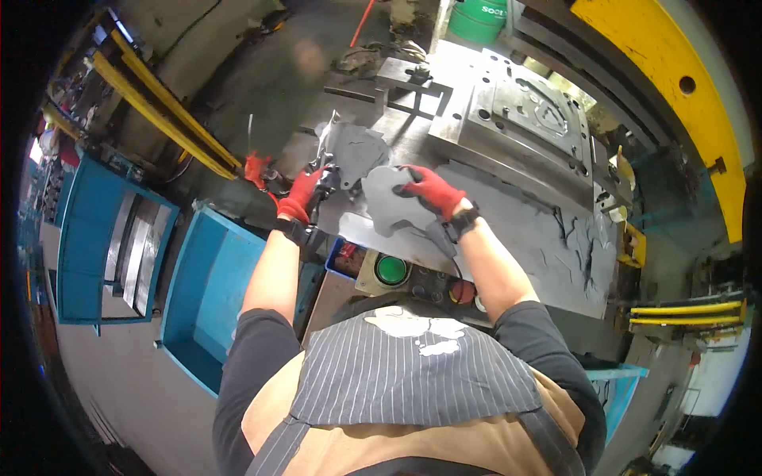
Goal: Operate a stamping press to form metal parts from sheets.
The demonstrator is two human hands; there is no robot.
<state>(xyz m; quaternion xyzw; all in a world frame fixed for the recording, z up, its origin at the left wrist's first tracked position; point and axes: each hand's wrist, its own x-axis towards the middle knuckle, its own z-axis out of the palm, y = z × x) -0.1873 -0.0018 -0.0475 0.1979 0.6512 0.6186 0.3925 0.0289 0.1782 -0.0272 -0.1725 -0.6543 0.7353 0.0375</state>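
My right hand, in a red glove with dark fingertips, grips the right edge of a flat grey sheet-metal piece with a curved, notched outline. A second, darker grey sheet piece lies just beyond it on the metal bench. My left hand, also red-gloved, is closed at the bench's left edge, beside dark metal fittings; what its fingers hold is hidden. Black bands circle both wrists.
A heavy steel die block stands at the back right, beneath a yellow machine frame. A control panel with a green button sits before my body. Blue metal bins stand at left, with yellow guard bars behind.
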